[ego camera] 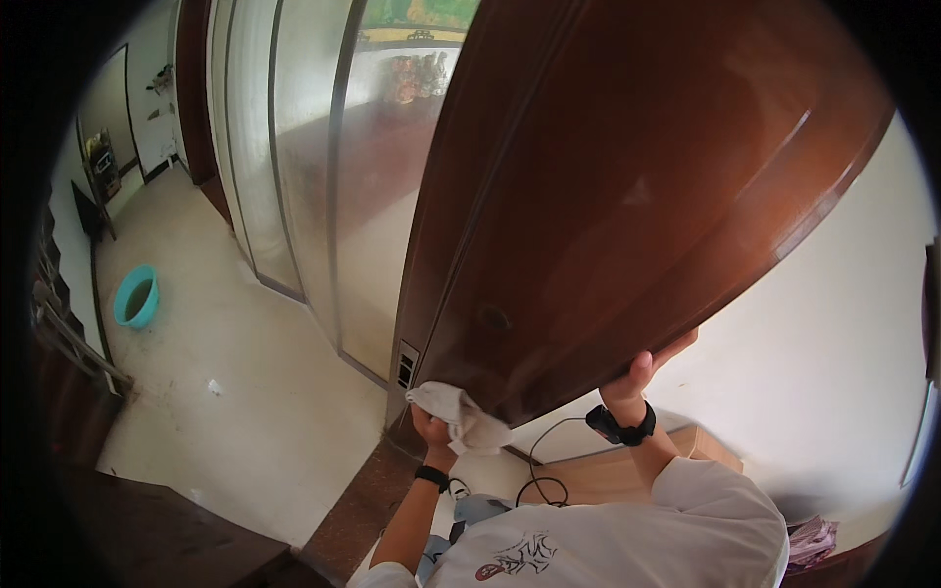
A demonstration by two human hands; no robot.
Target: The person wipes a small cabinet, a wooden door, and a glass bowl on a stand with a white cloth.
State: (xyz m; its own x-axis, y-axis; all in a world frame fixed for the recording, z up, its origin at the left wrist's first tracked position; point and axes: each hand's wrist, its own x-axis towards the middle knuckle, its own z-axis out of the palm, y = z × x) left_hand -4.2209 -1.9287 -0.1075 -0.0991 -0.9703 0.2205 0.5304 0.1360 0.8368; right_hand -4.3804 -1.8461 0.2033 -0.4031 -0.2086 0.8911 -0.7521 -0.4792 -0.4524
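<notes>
A large, dark reddish-brown wooden door [588, 220] fills the middle and upper right of the view. At its lower left edge, just below a metal latch plate [406, 363], my left hand [434, 426] grips a crumpled whitish cloth [467, 419]. Part of the cloth hangs over the door's lower edge. My right hand [647, 371] lies against the door's right-hand edge, with its thumb on the near face and fingers stretched along the edge. Black bands are on both wrists, the right one bearing a small black device. Some of the right fingers are hidden behind the door.
A turquoise basin [137, 297] holding dark liquid stands on the pale floor at the left. Glass panels in metal frames [334, 220] run beside the door. A black cable [532, 470] loops near a light wooden piece of furniture [603, 478]. Dark furniture [169, 529] is at the lower left.
</notes>
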